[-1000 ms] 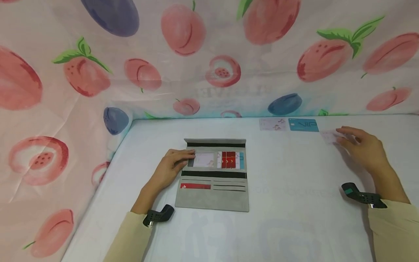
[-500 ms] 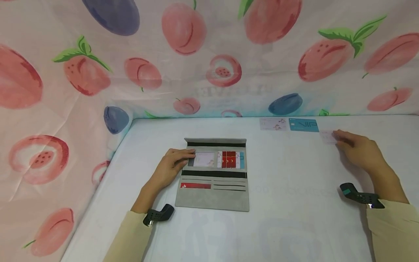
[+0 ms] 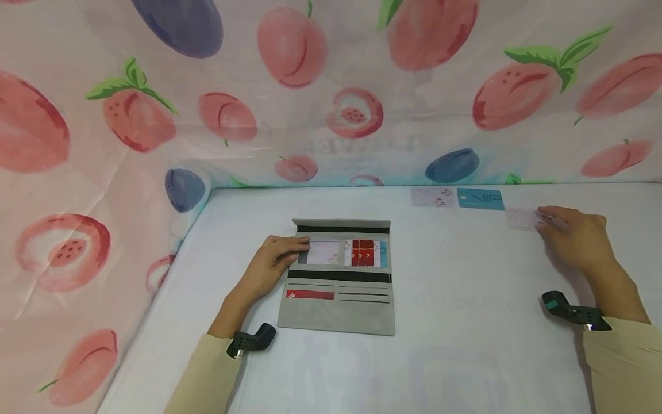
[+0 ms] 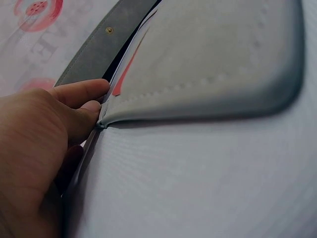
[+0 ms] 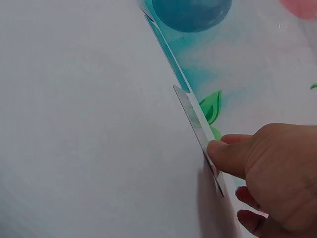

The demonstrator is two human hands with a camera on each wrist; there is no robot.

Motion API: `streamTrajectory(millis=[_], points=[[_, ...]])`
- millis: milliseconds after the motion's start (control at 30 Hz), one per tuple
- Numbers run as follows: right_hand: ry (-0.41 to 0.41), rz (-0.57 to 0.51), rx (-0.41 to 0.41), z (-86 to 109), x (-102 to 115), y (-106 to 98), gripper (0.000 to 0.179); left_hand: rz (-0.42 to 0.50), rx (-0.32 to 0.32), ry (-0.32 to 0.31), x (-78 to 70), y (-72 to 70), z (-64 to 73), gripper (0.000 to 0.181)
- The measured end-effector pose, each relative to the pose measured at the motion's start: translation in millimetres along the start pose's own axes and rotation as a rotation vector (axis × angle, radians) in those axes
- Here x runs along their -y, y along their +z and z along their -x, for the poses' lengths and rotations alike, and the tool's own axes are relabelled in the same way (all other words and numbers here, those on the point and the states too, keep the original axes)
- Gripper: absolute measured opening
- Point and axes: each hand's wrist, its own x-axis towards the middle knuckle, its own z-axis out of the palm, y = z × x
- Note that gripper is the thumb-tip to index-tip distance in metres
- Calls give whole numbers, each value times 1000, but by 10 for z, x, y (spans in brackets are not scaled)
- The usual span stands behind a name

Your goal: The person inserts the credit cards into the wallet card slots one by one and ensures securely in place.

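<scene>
An unfolded grey wallet (image 3: 362,322) lies on the white table, with cards showing in its upper windows and a red card (image 3: 310,294) in a lower slot. At its left edge, my left hand (image 3: 266,263) holds it with thumb and fingers; the left wrist view has the fingertips right at the seam. Far to the right, my right hand (image 3: 584,238) pinches the right end of a pale card (image 3: 521,218) between thumb and index finger. In the right wrist view the thumb covers part of that card, and the other fingers are curled below it.
A blue VIP card (image 3: 481,199) and a pale flowered card (image 3: 432,197) lie in a row along the table's back edge, left of the pinched card. Behind them rises a fruit-printed cloth (image 3: 403,126), which continues down the left side.
My right hand slid slightly left along the card, then back to the right, with the card staying nearly in place. My left hand and the wallet have not visibly moved.
</scene>
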Motion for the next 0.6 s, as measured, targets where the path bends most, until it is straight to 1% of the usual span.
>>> streamTrajectory(millis=[167, 300, 433, 600], points=[[3, -5, 10, -20, -88, 14, 47, 5, -1, 1, -15, -9, 3, 31], [4, -12, 24, -48, -148, 26, 50, 2, 5, -16, -17, -8, 0, 32], [-15, -5, 21, -75, -183, 42, 51, -2, 10, -31, -8, -3, -4, 32], [-1, 6, 22, -85, -205, 53, 56, -2, 8, -30, 1, 0, -4, 32]])
